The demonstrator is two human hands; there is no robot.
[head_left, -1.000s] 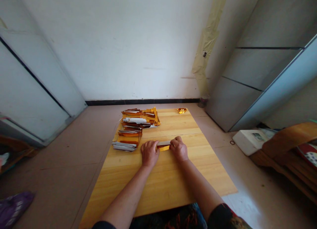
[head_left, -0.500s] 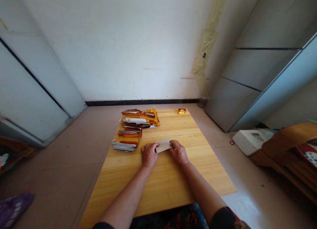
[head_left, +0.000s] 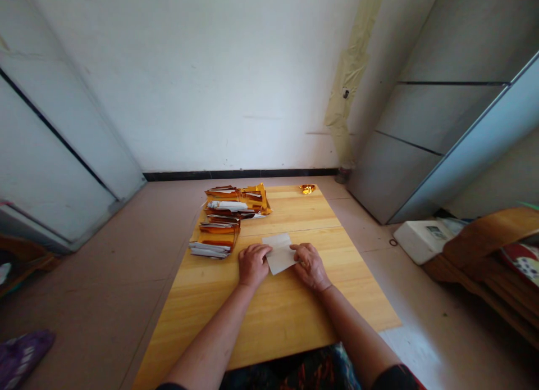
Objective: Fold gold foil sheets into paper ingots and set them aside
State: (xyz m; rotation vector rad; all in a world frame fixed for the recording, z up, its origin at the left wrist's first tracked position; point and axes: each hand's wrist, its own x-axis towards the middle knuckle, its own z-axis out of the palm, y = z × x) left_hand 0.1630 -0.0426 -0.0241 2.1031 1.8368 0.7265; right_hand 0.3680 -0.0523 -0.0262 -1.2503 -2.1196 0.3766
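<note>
A small pale grey-white sheet of paper (head_left: 280,259) with a crease across it lies between my hands over the wooden table. My left hand (head_left: 253,264) is closed on its left edge, thumb on top and the other fingers curled. At the right edge, my right hand (head_left: 311,265) grips the sheet with its index finger stretched over the paper. The fingers underneath are hidden. Left of my hands stand bundles of folded gold-brown and white paper (head_left: 210,249), set in rows. Farther back lies a gold foil piece (head_left: 242,196) with more folded pieces.
The wooden table (head_left: 269,328) reaches toward the wall. A crumpled bit of gold foil (head_left: 307,189) lies by its far right corner. To the right are a grey cabinet (head_left: 412,131), a white box (head_left: 421,241) and wooden furniture (head_left: 475,261). A purple bag (head_left: 25,356) is on the floor at left.
The narrow folded paper is now opened out into a larger, flatter sheet. My right hand has shifted slightly right and toward me, its index finger extending. My left hand stays nearly in place.
</note>
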